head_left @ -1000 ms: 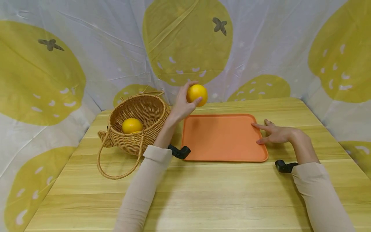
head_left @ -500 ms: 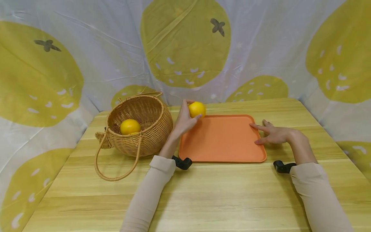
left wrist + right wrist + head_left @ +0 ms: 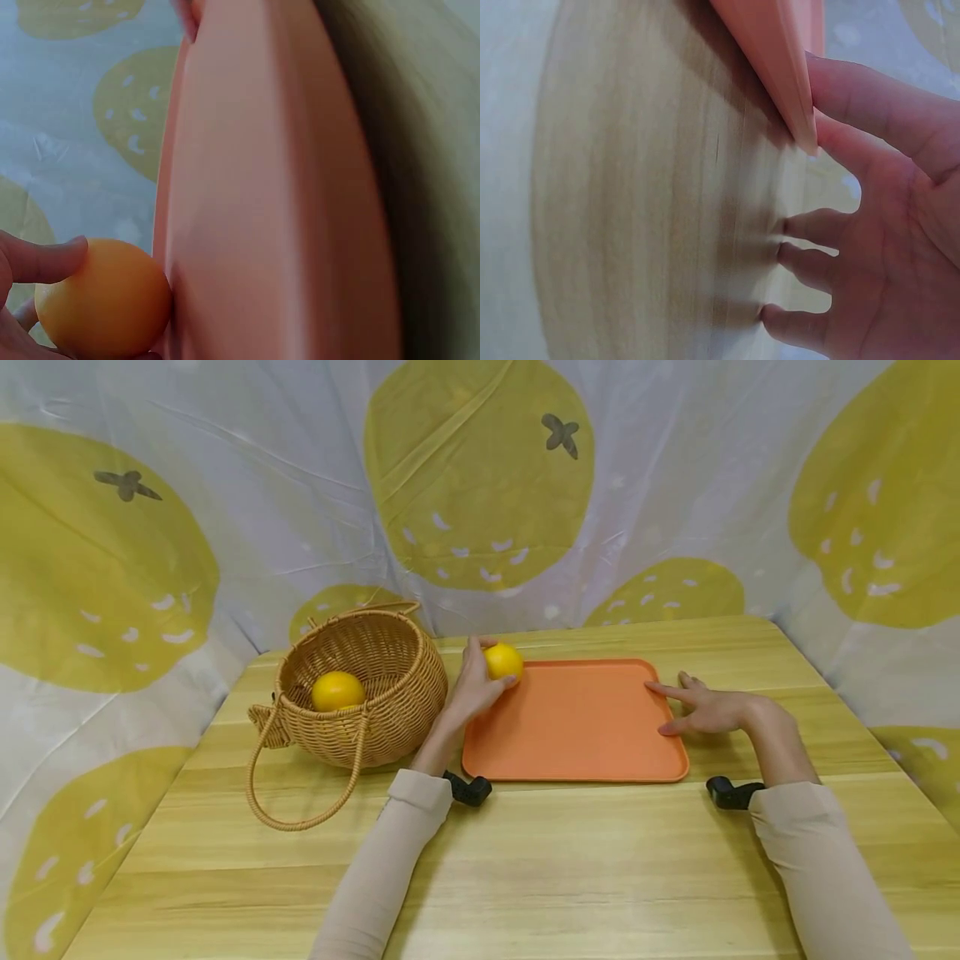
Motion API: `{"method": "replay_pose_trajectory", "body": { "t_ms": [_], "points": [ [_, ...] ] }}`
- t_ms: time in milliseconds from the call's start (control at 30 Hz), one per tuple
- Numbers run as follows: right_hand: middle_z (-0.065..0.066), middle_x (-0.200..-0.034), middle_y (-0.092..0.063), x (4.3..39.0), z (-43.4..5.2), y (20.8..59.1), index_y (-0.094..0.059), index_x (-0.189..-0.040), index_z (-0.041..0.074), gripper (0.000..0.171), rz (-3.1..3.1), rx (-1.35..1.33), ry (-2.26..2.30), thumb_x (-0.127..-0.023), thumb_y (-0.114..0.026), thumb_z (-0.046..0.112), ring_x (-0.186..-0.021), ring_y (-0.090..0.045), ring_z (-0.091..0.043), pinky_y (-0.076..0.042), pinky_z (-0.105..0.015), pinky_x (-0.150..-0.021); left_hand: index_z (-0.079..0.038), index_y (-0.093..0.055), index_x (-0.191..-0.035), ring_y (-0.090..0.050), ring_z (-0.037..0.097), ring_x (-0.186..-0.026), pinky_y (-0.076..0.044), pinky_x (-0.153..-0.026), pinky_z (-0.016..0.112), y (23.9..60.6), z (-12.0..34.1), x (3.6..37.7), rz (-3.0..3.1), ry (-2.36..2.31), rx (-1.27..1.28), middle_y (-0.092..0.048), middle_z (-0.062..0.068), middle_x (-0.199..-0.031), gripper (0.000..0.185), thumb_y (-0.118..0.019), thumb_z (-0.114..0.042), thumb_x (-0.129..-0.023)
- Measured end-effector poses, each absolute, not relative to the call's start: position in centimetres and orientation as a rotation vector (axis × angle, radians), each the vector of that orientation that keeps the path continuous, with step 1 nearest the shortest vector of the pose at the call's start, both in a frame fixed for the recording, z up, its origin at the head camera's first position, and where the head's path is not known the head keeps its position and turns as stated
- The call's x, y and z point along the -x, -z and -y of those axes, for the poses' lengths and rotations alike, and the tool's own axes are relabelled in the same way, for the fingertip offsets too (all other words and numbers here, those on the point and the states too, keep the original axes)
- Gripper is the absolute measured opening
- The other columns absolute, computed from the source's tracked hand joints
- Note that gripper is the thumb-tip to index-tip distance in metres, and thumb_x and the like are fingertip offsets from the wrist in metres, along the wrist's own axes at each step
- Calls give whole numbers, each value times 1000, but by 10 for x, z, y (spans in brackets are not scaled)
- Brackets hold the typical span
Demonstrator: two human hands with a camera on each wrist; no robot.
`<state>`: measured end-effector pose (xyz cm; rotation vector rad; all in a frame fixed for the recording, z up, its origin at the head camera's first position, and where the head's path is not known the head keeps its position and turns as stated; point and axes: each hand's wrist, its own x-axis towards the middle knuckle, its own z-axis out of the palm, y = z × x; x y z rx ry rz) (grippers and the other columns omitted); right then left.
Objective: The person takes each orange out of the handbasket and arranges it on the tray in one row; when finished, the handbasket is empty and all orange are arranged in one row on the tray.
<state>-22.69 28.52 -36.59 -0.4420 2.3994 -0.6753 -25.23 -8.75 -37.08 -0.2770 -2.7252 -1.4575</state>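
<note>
My left hand point(image 3: 477, 685) grips a round orange point(image 3: 505, 663) at the far left corner of a flat orange tray point(image 3: 577, 718). In the left wrist view the orange point(image 3: 105, 300) sits against the tray's rim, thumb and fingers around it. At the tray's right edge, my right hand point(image 3: 708, 706) touches the rim with thumb and index finger; in the right wrist view its other fingers point(image 3: 806, 266) are spread down to the table. Left of the tray, a wicker basket point(image 3: 397, 727) holds another orange point(image 3: 338, 691).
The wooden table point(image 3: 570, 868) extends in front of the tray. One basket handle point(image 3: 288, 824) hangs down onto the table on the near side. Behind stands a cloth backdrop point(image 3: 660, 485) printed with large yellow fruit. Black wrist mounts point(image 3: 468, 789) are on both wrists.
My left hand has lowered the orange from above the tray's far edge to its far left corner, moving slightly left. The right hand keeps its place at the tray's right edge.
</note>
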Motion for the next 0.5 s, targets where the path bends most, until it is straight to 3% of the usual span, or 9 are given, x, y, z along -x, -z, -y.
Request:
{"method": "replay_pose_trajectory", "body": {
  "t_ms": [333,500],
  "points": [
    [-41,-162,22,227,-284,365,-12,-167,8,94,-2394,443,683,-99,-67,44,-147,21,-63,0,-87,-107,6,-32,-144,-52,41,-127,-48,-105,52,367,94,251,2717,1470,292,-44,28,-145,66,-74,-7,-94],
    [-42,-161,22,227,-284,366,-12,-166,8,94,-2400,444,675,-100,-67,44,-147,20,-64,0,-87,-107,0,-37,-151,-53,41,-129,-50,-103,53,366,95,253,2781,1382,316,-44,26,-148,68,-73,-9,-94]
  ]
}}
